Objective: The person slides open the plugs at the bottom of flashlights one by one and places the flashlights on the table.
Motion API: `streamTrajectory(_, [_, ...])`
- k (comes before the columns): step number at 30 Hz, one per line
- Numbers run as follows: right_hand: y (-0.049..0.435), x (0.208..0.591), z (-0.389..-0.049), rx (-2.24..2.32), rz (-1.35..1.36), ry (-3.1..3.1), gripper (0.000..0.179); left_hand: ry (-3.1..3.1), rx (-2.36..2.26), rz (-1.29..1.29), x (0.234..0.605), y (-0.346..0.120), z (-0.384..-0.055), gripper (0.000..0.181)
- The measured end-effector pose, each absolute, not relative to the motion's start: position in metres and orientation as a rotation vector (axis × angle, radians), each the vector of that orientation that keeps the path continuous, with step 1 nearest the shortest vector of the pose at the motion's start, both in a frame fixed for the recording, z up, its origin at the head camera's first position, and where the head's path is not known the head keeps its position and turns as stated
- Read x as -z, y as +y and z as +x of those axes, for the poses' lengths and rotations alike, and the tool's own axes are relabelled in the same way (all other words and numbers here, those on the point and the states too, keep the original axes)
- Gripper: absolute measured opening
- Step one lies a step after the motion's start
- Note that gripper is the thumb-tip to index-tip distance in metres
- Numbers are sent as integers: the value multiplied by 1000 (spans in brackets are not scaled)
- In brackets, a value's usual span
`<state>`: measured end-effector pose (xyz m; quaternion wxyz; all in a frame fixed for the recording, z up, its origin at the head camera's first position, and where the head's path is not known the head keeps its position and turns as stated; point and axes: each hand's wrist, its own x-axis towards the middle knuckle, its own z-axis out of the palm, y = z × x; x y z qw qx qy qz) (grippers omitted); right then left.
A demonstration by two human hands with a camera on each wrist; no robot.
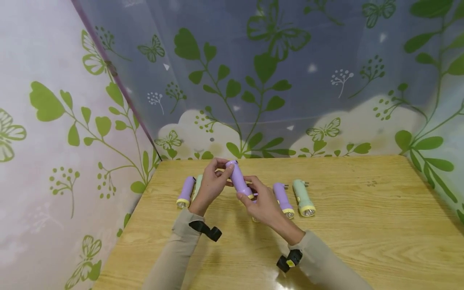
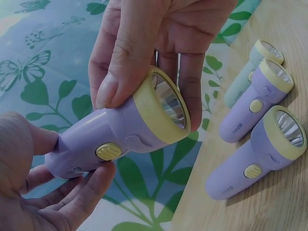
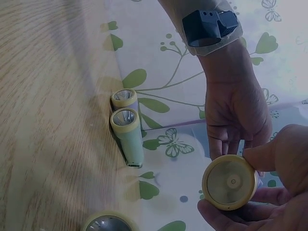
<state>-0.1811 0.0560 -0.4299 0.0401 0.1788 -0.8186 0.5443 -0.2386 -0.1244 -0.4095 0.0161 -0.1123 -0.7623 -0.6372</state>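
Both hands hold one purple flashlight (image 1: 239,180) with a yellow head ring, tilted in the air over the table. My left hand (image 1: 211,184) grips its tail end between thumb and fingers. At the head end, my right hand (image 1: 264,203) pinches the yellow ring. In the left wrist view a ribbed yellow switch (image 2: 109,151) shows on the barrel, with the left fingertips close under it. The right wrist view looks straight at the round lens (image 3: 230,182).
Left of the hands lie a purple flashlight (image 1: 186,191) and a green flashlight (image 3: 130,142), side by side. On the right lie another purple flashlight (image 1: 282,199), a green flashlight (image 1: 303,198), and a purple flashlight (image 2: 250,159) mostly hidden by my right hand. A patterned cloth (image 1: 232,80) hangs behind the wooden table (image 1: 362,225).
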Motion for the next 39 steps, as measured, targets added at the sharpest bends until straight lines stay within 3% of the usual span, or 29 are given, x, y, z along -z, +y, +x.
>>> streamTrajectory(39, [54,431,-181,-1570,576,-2476,44,-2383,1952,-348,409,-122,-237,25])
